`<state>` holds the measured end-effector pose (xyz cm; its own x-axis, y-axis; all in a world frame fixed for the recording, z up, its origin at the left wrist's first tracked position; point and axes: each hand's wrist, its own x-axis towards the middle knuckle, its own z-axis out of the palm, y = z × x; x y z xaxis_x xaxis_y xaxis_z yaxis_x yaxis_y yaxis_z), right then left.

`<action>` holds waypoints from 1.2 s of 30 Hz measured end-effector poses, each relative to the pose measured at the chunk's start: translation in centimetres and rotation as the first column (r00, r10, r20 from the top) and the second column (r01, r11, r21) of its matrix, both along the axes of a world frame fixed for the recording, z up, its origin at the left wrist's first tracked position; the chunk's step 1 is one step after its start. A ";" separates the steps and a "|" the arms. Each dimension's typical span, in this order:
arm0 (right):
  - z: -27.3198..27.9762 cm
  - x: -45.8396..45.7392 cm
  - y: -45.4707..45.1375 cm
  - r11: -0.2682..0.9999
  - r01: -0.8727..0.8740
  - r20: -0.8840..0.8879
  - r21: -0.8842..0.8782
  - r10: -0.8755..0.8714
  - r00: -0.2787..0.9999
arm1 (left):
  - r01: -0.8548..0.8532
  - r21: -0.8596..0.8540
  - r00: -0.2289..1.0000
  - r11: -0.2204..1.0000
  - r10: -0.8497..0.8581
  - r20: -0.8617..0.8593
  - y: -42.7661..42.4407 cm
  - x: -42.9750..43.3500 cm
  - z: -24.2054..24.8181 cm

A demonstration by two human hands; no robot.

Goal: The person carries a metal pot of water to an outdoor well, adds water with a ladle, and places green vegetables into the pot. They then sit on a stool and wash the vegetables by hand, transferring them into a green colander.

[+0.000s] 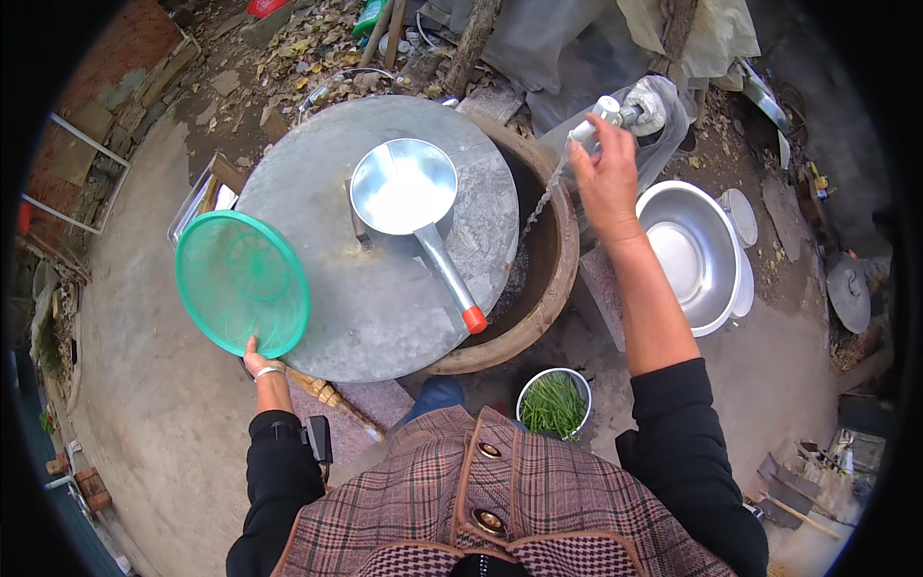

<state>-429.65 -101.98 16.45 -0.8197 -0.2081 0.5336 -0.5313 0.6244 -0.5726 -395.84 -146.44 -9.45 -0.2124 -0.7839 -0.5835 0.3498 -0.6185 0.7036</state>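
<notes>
My left hand point(262, 362) grips the near rim of a green plastic mesh colander point(241, 285), tilted beside a round grey lid point(310, 195). At a white plastic tap point(581, 130) on a plastic-wrapped pipe, my right hand point(609, 173) has its thumb and fingers around the spout area; how firmly it grips is unclear. Water point(544, 202) runs from the tap into a large brown vat point(555, 281), which the lid partly covers. On the lid lies a metal ladle point(405, 189) with a red-tipped handle.
A steel basin point(678, 256) stands right of the vat. A white-rimmed bowl of green leafy stalks point(554, 404) sits on the ground near my legs. Below the lid, at left, lies a straw brush or broom point(324, 393). Dry leaves and plastic sheeting point(548, 43) lie beyond the vat.
</notes>
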 end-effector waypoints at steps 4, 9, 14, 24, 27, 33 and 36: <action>5.2 -7.9 4.6 0.898 -0.310 0.144 0.311 0.277 0.950 | -0.007 0.031 1.000 0.999 0.007 -0.003 -0.1 0.3 -1.3; 6.7 -10.3 5.6 0.723 -0.517 0.331 0.458 0.401 0.854 | -0.006 0.071 1.000 0.997 0.005 0.020 0.5 0.2 -1.4; 5.9 -10.7 4.1 0.678 -0.423 0.180 0.600 0.401 0.898 | 0.027 0.079 0.999 0.997 -0.030 0.038 1.3 0.0 -0.6; 4.3 -10.9 2.8 0.720 -0.329 0.060 0.611 0.373 0.926 | 0.169 0.157 0.986 0.973 -0.166 -0.029 2.0 0.9 0.5; 4.4 -11.0 2.7 0.711 -0.330 0.058 0.621 0.378 0.924 | 0.305 0.203 0.952 0.930 -0.297 -0.072 4.4 1.8 0.9; 4.0 -10.9 2.9 0.722 -0.292 -0.012 0.628 0.384 0.923 | 0.475 0.238 0.880 0.848 -0.455 -0.134 11.8 2.9 1.3; 3.8 -11.2 3.0 0.717 -0.286 -0.008 0.636 0.377 0.926 | 0.574 0.238 0.819 0.784 -0.555 -0.147 16.1 2.7 1.5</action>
